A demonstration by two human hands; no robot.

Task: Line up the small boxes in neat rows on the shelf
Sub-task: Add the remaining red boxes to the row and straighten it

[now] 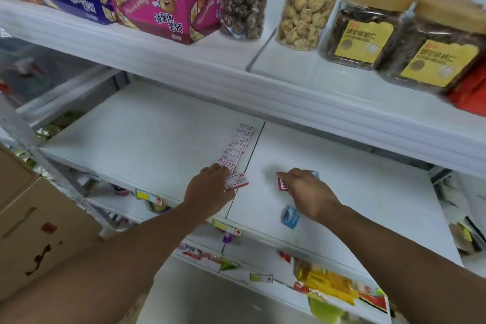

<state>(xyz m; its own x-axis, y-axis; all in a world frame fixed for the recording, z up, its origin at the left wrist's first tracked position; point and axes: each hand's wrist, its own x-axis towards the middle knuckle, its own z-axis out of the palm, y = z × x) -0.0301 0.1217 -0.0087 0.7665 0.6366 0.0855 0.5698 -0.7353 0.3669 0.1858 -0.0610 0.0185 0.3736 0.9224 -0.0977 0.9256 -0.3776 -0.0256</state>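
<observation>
Several small white-and-red cardboard boxes are lying flat in a single row on the white middle shelf, running from deep in the shelf toward its front edge, just left of the dark seam that divides the shelf into two panels. One more white-and-red box is sitting at the near end of that row, turned slightly askew and reaching the seam. The left hand is resting on it, its fingers curling over the box's left end and covering the row's nearest box. The right hand is on the right panel, well apart from the row, its fingers curling round a small red-and-white box standing on edge; a bit of blue and white is peeking out behind its knuckles, too hidden to identify. A small blue packet is lying near the shelf's front edge, just beside the right wrist. Above, the white upper shelf is carrying a pink snack carton, clear popcorn jars and lidded nut jars. A brown cardboard carton is standing at the left.
</observation>
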